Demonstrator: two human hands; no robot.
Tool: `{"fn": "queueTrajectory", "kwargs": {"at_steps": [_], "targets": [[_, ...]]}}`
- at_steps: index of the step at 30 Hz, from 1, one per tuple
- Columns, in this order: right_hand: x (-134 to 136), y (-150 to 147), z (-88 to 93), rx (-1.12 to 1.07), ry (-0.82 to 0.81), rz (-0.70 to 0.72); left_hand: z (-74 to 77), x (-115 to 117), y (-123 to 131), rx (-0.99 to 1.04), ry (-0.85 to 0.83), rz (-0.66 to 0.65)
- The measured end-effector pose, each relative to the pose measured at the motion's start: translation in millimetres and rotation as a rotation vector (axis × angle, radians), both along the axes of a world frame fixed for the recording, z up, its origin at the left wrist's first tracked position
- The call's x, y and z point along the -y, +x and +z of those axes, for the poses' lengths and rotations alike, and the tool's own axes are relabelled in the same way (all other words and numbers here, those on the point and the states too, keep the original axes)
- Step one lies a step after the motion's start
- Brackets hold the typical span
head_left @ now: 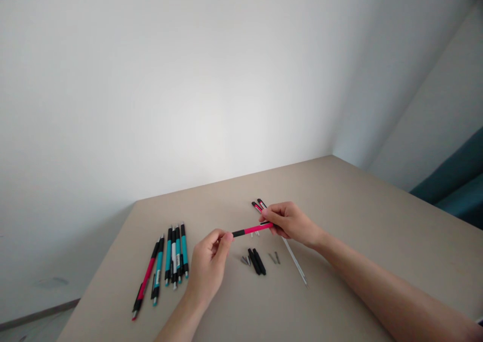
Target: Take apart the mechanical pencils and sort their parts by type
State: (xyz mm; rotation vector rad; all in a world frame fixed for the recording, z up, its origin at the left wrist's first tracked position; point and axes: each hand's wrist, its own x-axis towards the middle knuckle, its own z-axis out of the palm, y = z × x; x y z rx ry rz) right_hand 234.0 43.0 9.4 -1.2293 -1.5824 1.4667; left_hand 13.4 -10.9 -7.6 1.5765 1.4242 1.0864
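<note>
Two hands are engaged with one pink and black click pen [256,229], which is held above the surface [377,221] and spans the gap between them, tilted slightly upward to the right. Its black end is pinched in the grip of the left hand [209,259], narrowed between thumb and fingers. Its pink end is held in the grip of the right hand [290,224], closed around it, so that the pen's tip there is partly covered by the fingers. The pink middle is left exposed between the two grips.

Beyond the right hand, two pink and black pen barrels [256,206] are seen, partly hidden by its fingers. Slim white refills [296,261] are laid out on its near side, their far ends covered by the hand. Below the held pen, two black tubes [257,262] are placed side by side, flanked by small grey springs [274,258] to the right and left. To the left of the left hand, six whole pens [184,249] are laid roughly in a row: four teal, one white, and one pink, set farthest left.
</note>
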Motion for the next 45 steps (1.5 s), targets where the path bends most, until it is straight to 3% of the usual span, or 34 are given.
{"fn": "queueTrajectory", "kwargs": {"at_steps": [9, 17, 21, 29, 34, 45], "targets": [[-3, 2, -3.2, -0.004, 0.122, -0.034, -3.7, -3, -2, 0.012, -0.043, 0.053], [-4, 7, -2.8, -0.093, 0.178, -0.078, -0.2, -4, -2, 0.371, -0.192, 0.025], [-5, 8, -0.8, -0.151, 0.186, -0.101, 2.7, -5, -5, 0.426, -0.230, 0.083], [-5, 8, 1.8, -0.202, 0.157, -0.143, 0.3, -11, -14, 0.102, -0.164, 0.074], [-5, 8, 3.4, -0.206, 0.147, -0.204, 1.3, -9, -14, -0.134, -0.085, -0.047], [-5, 8, 1.0, -0.217, 0.169, -0.220, 1.3, -2, -10, -0.388, -0.032, -0.191]]}}
